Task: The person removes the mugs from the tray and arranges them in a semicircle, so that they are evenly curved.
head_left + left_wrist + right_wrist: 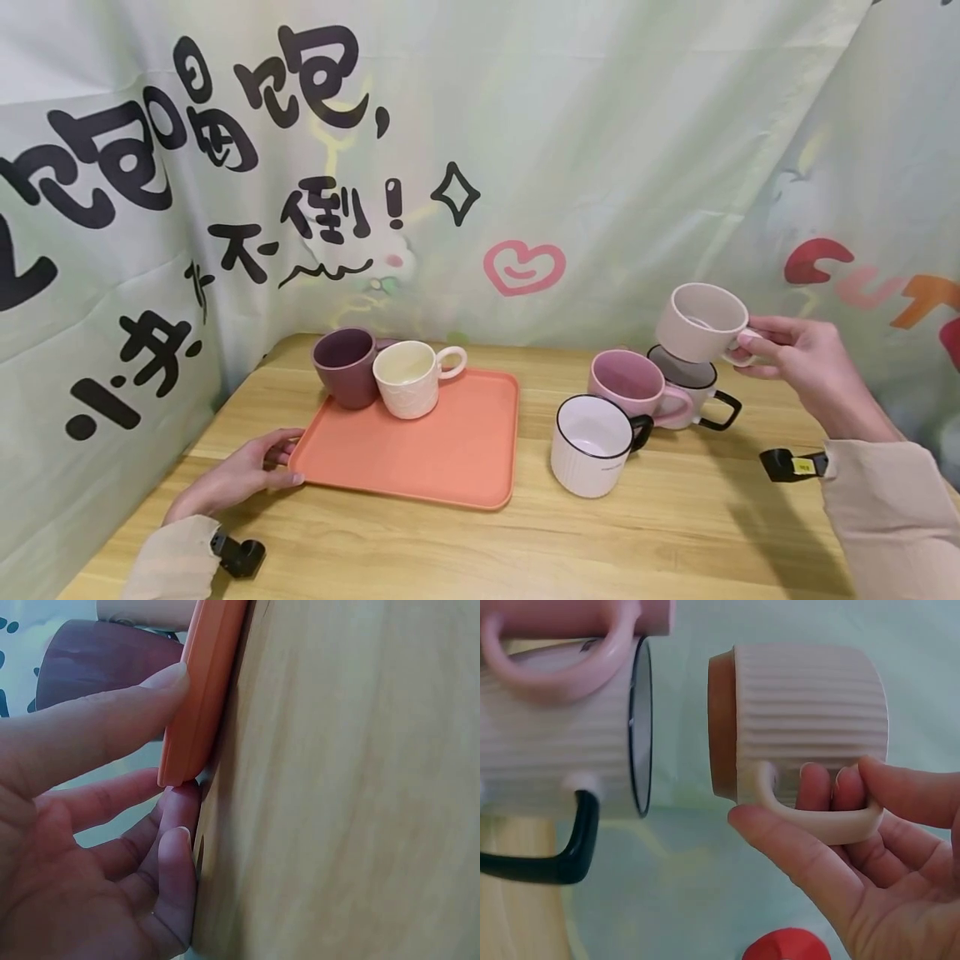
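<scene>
My right hand (798,350) holds a ribbed white mug (701,321) by its handle, raised above the other mugs. The right wrist view shows the fingers through the handle and a brown base (721,724) on this mug. My left hand (251,471) grips the near left corner of an orange tray (450,450), thumb (169,679) on its rim and fingers at its edge. On the tray stand a purple mug (347,371) and a cream mug (408,387). Directly below the raised mug is a black-rimmed mug (693,396) with a black handle.
A pink mug (626,379) stands beside the black-rimmed one. In front of it is a white mug (588,458) with a black rim and handle. Behind the wooden table (525,550) hangs a printed curtain (600,167), which also closes off the left side.
</scene>
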Tool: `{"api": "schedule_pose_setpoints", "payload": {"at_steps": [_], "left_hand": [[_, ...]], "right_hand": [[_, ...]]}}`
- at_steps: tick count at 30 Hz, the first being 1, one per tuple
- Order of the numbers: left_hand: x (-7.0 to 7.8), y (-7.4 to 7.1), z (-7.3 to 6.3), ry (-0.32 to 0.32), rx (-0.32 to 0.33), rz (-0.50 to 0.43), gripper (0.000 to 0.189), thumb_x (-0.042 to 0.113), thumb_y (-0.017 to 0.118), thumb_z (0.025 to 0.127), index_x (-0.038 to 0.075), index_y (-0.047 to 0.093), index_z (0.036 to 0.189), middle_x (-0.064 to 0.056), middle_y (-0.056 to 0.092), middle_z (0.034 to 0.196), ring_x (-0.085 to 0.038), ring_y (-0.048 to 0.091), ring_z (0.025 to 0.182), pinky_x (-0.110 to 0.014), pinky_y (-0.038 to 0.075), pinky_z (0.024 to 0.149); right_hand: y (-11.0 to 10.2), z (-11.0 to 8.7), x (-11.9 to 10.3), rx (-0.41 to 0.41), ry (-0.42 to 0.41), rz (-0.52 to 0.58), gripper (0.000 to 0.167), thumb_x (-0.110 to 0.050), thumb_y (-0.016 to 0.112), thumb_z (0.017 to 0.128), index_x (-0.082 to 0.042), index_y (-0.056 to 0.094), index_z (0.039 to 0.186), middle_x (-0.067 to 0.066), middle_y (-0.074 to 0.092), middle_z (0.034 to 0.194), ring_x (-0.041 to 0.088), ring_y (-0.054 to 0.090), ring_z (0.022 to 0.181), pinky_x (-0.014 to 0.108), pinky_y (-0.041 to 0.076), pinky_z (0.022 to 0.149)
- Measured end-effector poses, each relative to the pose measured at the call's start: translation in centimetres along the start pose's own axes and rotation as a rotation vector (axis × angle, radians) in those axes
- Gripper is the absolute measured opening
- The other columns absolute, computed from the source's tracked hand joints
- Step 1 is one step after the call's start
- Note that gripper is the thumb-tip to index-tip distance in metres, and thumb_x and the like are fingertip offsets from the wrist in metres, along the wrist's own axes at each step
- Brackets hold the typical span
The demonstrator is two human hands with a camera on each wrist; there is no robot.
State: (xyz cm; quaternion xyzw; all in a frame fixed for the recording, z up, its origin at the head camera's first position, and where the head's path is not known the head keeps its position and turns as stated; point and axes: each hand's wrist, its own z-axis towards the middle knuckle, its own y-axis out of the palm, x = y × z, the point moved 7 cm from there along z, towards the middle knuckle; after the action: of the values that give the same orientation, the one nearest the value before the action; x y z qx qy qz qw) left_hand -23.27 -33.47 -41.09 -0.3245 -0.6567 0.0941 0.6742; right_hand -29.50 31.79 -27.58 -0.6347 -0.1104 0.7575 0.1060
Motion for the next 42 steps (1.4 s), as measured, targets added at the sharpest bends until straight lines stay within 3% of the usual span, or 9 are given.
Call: {"api": "schedule_pose_setpoints", "payload": {"at_steps": [7, 9, 12, 14, 18, 21, 28, 36, 42], "left_hand": [[-0.1, 0.0, 0.0, -0.008, 0.000, 0.014, 0.073, 0.007, 0.077, 0.088, -0.024, 0.035, 0.140, -0.017, 0.061, 0.112, -0.027, 0.056, 0.102, -0.026, 0.049, 0.081], [-0.1, 0.0, 0.0, -0.011, 0.001, 0.019, 0.073, 0.007, 0.077, 0.089, -0.024, 0.035, 0.140, -0.017, 0.060, 0.112, -0.027, 0.056, 0.102, -0.026, 0.049, 0.081], [-0.1, -0.1, 0.0, -0.015, 0.000, 0.022, 0.073, 0.007, 0.076, 0.089, -0.023, 0.034, 0.141, -0.017, 0.060, 0.113, -0.028, 0.056, 0.102, -0.026, 0.049, 0.081], [-0.1, -0.1, 0.0, -0.016, -0.002, 0.023, 0.073, 0.006, 0.076, 0.089, -0.024, 0.034, 0.141, -0.017, 0.060, 0.113, -0.027, 0.056, 0.102, -0.026, 0.049, 0.080], [0.0, -0.1, 0.0, -0.012, -0.003, 0.022, 0.073, 0.006, 0.075, 0.089, -0.024, 0.033, 0.141, -0.017, 0.061, 0.113, -0.026, 0.056, 0.102, -0.026, 0.049, 0.080], [-0.1, -0.1, 0.0, -0.015, -0.001, 0.016, 0.074, 0.007, 0.076, 0.089, -0.023, 0.034, 0.141, -0.016, 0.061, 0.113, -0.023, 0.057, 0.101, -0.026, 0.049, 0.080], [-0.3, 0.0, 0.1, -0.021, -0.006, 0.010, 0.073, 0.007, 0.075, 0.089, -0.022, 0.034, 0.142, -0.016, 0.061, 0.113, -0.020, 0.057, 0.100, -0.025, 0.049, 0.080], [-0.2, 0.0, 0.2, -0.012, 0.001, 0.012, 0.072, 0.004, 0.074, 0.090, -0.024, 0.033, 0.141, -0.016, 0.061, 0.113, -0.024, 0.056, 0.101, -0.025, 0.049, 0.080], [-0.1, 0.1, 0.1, -0.008, -0.007, 0.003, 0.071, 0.003, 0.074, 0.089, -0.025, 0.033, 0.141, -0.016, 0.061, 0.112, -0.022, 0.056, 0.100, -0.025, 0.049, 0.079]], "right_hand": [[-0.7, -0.3, 1.1, 0.013, 0.020, 0.000, 0.027, -0.006, 0.064, 0.100, -0.033, 0.070, 0.098, -0.010, 0.073, 0.087, 0.006, 0.070, 0.076, 0.025, 0.057, 0.067], [-0.9, -0.4, 1.3, 0.022, 0.025, -0.024, 0.018, -0.006, 0.063, 0.100, -0.015, 0.069, 0.115, -0.013, 0.072, 0.088, 0.005, 0.070, 0.076, 0.024, 0.057, 0.067], [-1.1, -0.5, 1.7, 0.035, 0.043, -0.051, 0.043, -0.006, 0.061, 0.101, 0.013, 0.048, 0.138, -0.017, 0.070, 0.088, 0.004, 0.070, 0.076, 0.024, 0.057, 0.067], [-1.3, -0.6, 1.9, 0.041, 0.051, -0.053, 0.051, -0.006, 0.061, 0.101, 0.019, 0.040, 0.140, -0.017, 0.070, 0.089, 0.004, 0.070, 0.076, 0.024, 0.057, 0.067], [-1.6, -0.9, 2.3, 0.051, 0.054, 0.004, 0.019, -0.006, 0.063, 0.100, -0.018, 0.070, 0.113, -0.013, 0.071, 0.087, 0.004, 0.070, 0.075, 0.024, 0.057, 0.066], [-1.8, -1.1, 2.7, 0.060, 0.062, 0.057, 0.033, -0.006, 0.065, 0.099, -0.039, 0.070, 0.093, -0.011, 0.072, 0.085, 0.005, 0.070, 0.074, 0.024, 0.057, 0.064], [-2.4, -1.4, 3.5, 0.094, 0.074, 0.119, 0.019, -0.008, 0.067, 0.098, -0.026, 0.069, 0.100, -0.011, 0.072, 0.084, 0.006, 0.070, 0.073, 0.024, 0.057, 0.063], [-3.1, -2.0, 3.9, 0.122, 0.052, 0.250, 0.032, -0.003, 0.066, 0.097, -0.032, 0.076, 0.088, -0.008, 0.073, 0.081, 0.006, 0.070, 0.071, 0.023, 0.057, 0.061], [-3.9, -2.5, 4.5, 0.170, 0.046, 0.215, 0.028, -0.007, 0.067, 0.097, -0.032, 0.074, 0.088, -0.010, 0.072, 0.081, 0.004, 0.070, 0.070, 0.023, 0.056, 0.060]]}}
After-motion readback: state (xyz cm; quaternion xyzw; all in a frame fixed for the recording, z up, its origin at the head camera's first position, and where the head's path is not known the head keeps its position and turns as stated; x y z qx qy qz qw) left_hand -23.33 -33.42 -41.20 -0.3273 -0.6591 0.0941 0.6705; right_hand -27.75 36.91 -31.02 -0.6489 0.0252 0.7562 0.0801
